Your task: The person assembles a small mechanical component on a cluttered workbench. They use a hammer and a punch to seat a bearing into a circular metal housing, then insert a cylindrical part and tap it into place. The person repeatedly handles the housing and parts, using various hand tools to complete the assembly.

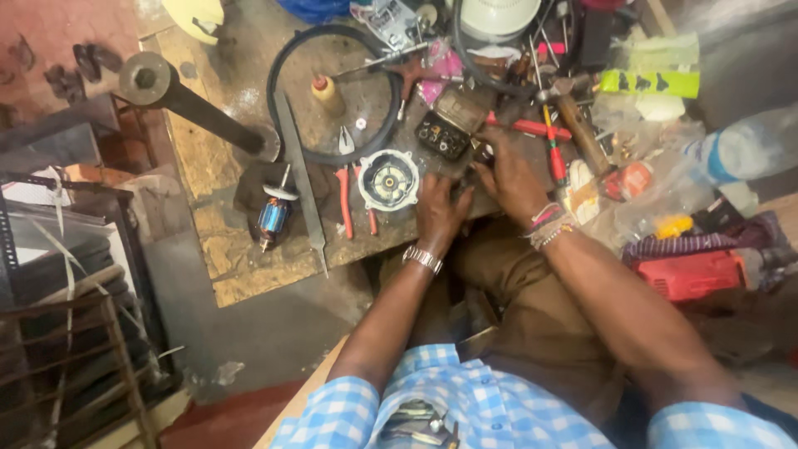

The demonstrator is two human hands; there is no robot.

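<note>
My left hand (438, 209) and right hand (509, 176) meet at the worktop (224, 241) edge, just right of the round motor housing (388, 180). Fingers curl around a small dark part (462, 185); whether they grasp it, I cannot tell. Red pliers (345, 199) lie left of the housing.

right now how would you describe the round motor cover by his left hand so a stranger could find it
Start at the big black rubber belt loop lying on the worn wooden workbench. Just below its lower right curve, beside the left hand, sits the round white and grey motor end cover. Unlike the red-handled pliers to its left, it is disc-shaped with a dark hub in the middle.
</note>
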